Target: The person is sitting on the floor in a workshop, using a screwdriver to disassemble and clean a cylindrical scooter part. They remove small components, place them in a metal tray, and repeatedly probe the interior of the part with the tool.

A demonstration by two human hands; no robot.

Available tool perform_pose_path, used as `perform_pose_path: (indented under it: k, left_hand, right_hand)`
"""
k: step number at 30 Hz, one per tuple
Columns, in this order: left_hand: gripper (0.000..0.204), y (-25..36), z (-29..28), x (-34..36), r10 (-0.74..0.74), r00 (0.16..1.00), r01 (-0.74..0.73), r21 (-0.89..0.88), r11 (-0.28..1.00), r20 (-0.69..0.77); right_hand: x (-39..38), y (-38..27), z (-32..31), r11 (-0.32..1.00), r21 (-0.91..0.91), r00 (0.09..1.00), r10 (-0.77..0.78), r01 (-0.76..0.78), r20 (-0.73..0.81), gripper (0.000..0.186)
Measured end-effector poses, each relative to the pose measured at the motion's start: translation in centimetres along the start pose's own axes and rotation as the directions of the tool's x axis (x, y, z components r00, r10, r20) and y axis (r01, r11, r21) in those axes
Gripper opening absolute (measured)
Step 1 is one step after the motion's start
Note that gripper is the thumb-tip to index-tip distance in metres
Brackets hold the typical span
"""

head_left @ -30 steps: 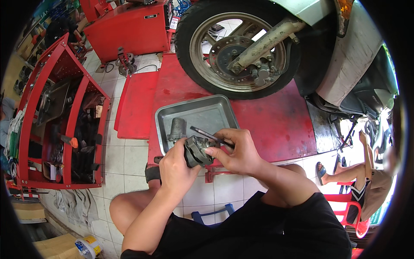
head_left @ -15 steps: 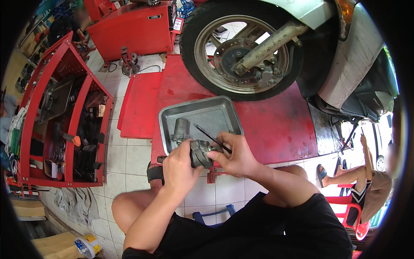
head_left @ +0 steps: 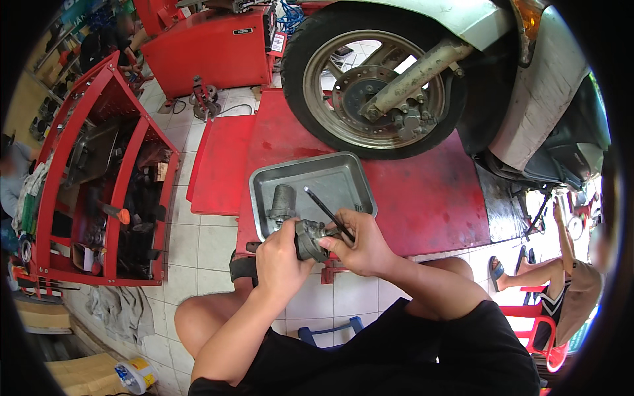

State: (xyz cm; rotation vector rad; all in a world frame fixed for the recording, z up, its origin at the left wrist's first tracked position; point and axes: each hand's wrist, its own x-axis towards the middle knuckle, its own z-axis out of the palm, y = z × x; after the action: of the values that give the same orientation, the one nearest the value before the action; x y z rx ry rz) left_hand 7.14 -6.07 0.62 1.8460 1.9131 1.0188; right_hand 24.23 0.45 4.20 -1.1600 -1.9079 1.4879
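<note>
My left hand (head_left: 280, 259) is wrapped round a grey cast-metal mechanical part (head_left: 308, 241), whose exact kind I cannot make out. A ribbed grey cylinder (head_left: 284, 199) stands out beyond these fingers, over the tray; whether it joins the part is hidden. Closed at the part's right side, my right hand (head_left: 362, 245) has its thumb and fingertips against it. A thin dark rod (head_left: 322, 206) with a pale tip passes between the right fingers and slants up to the left. Below and beyond both hands, a shallow metal tray (head_left: 340, 179) rests on a red platform (head_left: 422, 204).
A motorcycle's front wheel (head_left: 317, 105) stands on the platform beyond the tray. At left is a red tool cart (head_left: 122, 188) holding tools. A blue stool (head_left: 330, 332) shows below me. One person (head_left: 578, 290) sits at right on a red chair; others are at far left.
The whole view has shifted slightly, so the scene sits a little lower and to the right. Both hands keep their hold; the rod points a little more steeply upward.
</note>
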Motion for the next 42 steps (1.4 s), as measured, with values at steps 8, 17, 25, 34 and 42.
perform_pose_path:
  k: [8,17,25,34,42]
  left_hand:
    - [0.069,0.1,-0.4,0.6,0.068,0.998,-0.068,0.088,0.994,0.000]
    - [0.061,-0.2,0.1,1.1,-0.031,0.999,0.031,-0.039,0.999,-0.014]
    - [0.063,0.3,-1.2,2.0,0.030,0.994,-0.045,0.145,0.988,0.104]
    - [0.058,0.4,-0.2,0.3,0.025,0.991,-0.050,0.184,0.982,0.133]
    - [0.061,-0.3,0.1,-0.5,0.049,0.997,-0.057,0.167,0.984,0.054]
  right_hand:
    - [0.6,2.4,0.7,0.998,0.065,0.998,-0.022,0.026,-0.058,0.022]
    - [1.2,1.0,-0.6,0.994,-0.067,0.995,-0.088,0.085,-0.040,0.035]
    - [2.0,1.9,-1.7,0.938,-0.109,0.944,-0.329,0.330,0.034,0.057]
    - [1.2,1.6,-1.5,0.981,-0.126,0.972,-0.122,0.149,0.199,0.065]
    - [1.2,1.7,-1.0,0.967,-0.147,0.964,-0.176,0.207,0.199,0.064]
